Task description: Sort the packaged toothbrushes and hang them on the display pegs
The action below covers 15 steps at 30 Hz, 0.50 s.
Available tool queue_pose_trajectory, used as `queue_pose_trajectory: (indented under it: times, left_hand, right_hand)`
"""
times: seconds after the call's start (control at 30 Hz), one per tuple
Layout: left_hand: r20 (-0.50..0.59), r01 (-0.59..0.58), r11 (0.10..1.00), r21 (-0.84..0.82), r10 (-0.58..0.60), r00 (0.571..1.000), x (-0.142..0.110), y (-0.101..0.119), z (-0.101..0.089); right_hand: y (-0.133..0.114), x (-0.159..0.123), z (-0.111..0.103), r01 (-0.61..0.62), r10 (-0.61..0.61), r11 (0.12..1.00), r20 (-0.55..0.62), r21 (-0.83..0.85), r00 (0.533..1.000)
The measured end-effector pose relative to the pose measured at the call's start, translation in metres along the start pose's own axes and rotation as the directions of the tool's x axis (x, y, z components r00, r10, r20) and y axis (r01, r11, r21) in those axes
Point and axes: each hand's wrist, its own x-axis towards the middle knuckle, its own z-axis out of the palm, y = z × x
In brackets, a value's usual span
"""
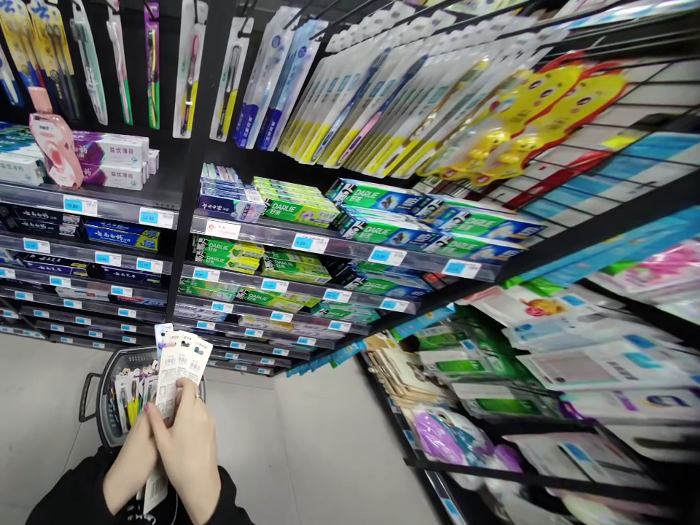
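Several packaged toothbrushes [173,364], fanned out with their white printed backs facing me, are held upright between my hands. My right hand [189,441] is closed around the packs from the right, its fingers across their front. From the left, my left hand [139,441] grips them lower down; part of it is hidden behind the packs and my right hand. The lower end of one pack shows beneath my wrists. Just beyond my hands, a dark shopping basket [103,408] stands on the floor with more packaged toothbrushes [131,397] in it.
Ahead, shelves hold green toothpaste boxes [300,208], purple-and-white boxes [117,157] and a pink bottle [56,146]. Toothbrush packs [372,102] hang from hooks above. On the right, a wire rack [645,109] and shelves of bagged goods [580,372] border the pale floor [322,445].
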Motion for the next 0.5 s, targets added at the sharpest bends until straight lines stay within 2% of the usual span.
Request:
queue_pose_trajectory:
  times: [0.07, 0.13, 0.17, 0.23, 0.33, 0.4, 0.5]
  left_hand:
    - [-0.071, -0.033, 0.996, 0.086, 0.039, 0.997, -0.002, -0.004, -0.002]
    - [-0.087, -0.087, 0.978, 0.192, 0.105, 0.991, -0.003, -0.006, -0.004]
    - [-0.050, -0.124, 0.963, 0.238, 0.139, 0.989, -0.004, -0.006, -0.004]
    - [0.102, -0.203, 0.937, 0.286, 0.180, 0.978, -0.003, -0.006, -0.007]
    - [0.324, -0.254, 0.918, 0.305, 0.151, 0.934, 0.001, -0.002, -0.011]
    - [0.400, -0.235, 0.918, 0.319, 0.095, 0.912, 0.003, 0.002, -0.014]
    - [0.433, -0.184, 0.922, 0.341, 0.020, 0.901, 0.003, 0.009, -0.016]
  right_hand:
    - [-0.002, 0.001, 0.001, -0.032, 0.033, 0.999, 0.021, -0.039, 0.999]
    - [-0.001, 0.000, 0.002, -0.026, 0.027, 0.996, 0.014, -0.090, 1.000]
    - [0.000, -0.001, 0.003, -0.012, 0.012, 0.993, 0.002, -0.115, 1.000]
    - [0.003, -0.003, 0.004, 0.026, -0.030, 0.989, -0.025, -0.147, 0.999]
    - [0.009, -0.005, 0.007, 0.059, -0.069, 0.989, -0.072, -0.136, 0.995]
    - [0.013, -0.005, 0.008, 0.071, -0.083, 0.990, -0.101, -0.123, 0.991]
    - [0.018, -0.004, 0.009, 0.080, -0.093, 0.989, -0.104, -0.123, 0.990]
